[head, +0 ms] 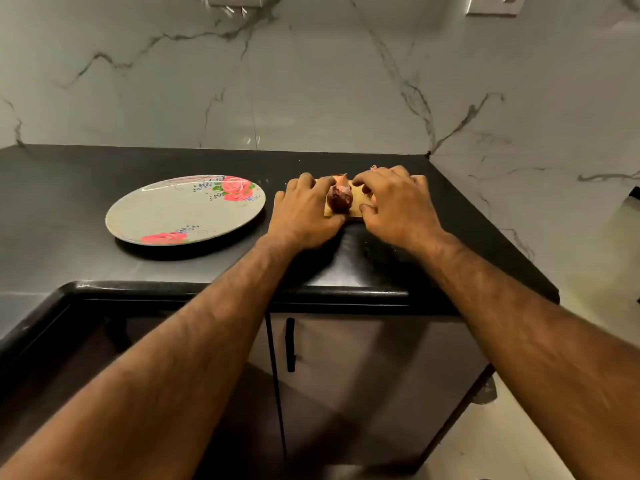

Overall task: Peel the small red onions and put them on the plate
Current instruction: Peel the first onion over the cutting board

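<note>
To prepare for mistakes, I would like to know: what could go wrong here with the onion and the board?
1. The onion is round and seems held only by the left hand, so it may slip and roll off the small board.
2. The board lies toward the right edge of the counter; a push from the right hand might slide it that way.

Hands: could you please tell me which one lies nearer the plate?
The left hand, close beside the plate; the right hand lies beyond the onion, farther off.
</note>
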